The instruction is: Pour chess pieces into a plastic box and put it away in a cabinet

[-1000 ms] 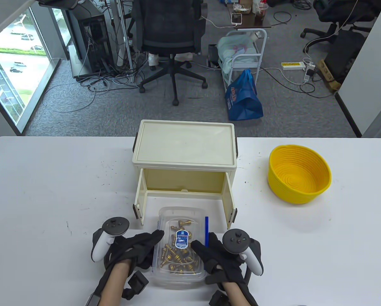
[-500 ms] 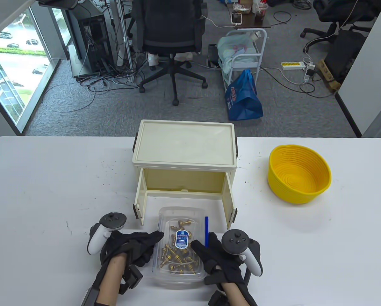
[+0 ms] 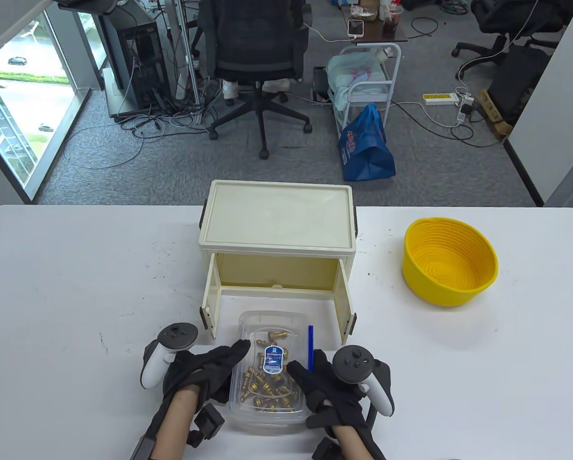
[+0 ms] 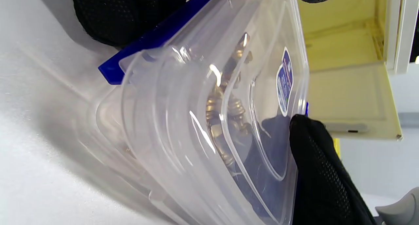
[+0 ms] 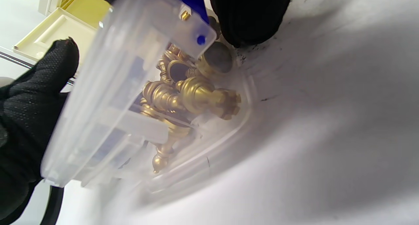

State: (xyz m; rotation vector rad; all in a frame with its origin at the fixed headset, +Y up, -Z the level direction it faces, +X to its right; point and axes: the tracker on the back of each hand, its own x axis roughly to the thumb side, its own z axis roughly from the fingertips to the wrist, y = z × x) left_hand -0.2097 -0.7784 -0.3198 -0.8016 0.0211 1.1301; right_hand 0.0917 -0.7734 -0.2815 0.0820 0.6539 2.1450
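Note:
A clear plastic box (image 3: 270, 330) with its lid on lies on the white table (image 3: 75, 268), just in front of the cream cabinet (image 3: 277, 215), whose two doors stand open. Several gold chess pieces (image 3: 267, 388) lie inside the box; they also show in the right wrist view (image 5: 196, 94). My left hand (image 3: 231, 369) grips the box's left side, thumb on the lid. My right hand (image 3: 305, 371) grips the right side by the blue latch (image 3: 310, 347), thumb on the lid. In the left wrist view my fingers (image 4: 131, 12) press the blue latch (image 4: 154, 38).
An empty yellow woven basket (image 3: 449, 261) stands at the right of the table. The open cabinet doors (image 3: 210, 302) flank the box's far end. Beyond the table's far edge are an office chair and floor clutter.
My left hand drew back a little, then came forward again, its thumb now further onto the lid. The box and my right hand have not moved.

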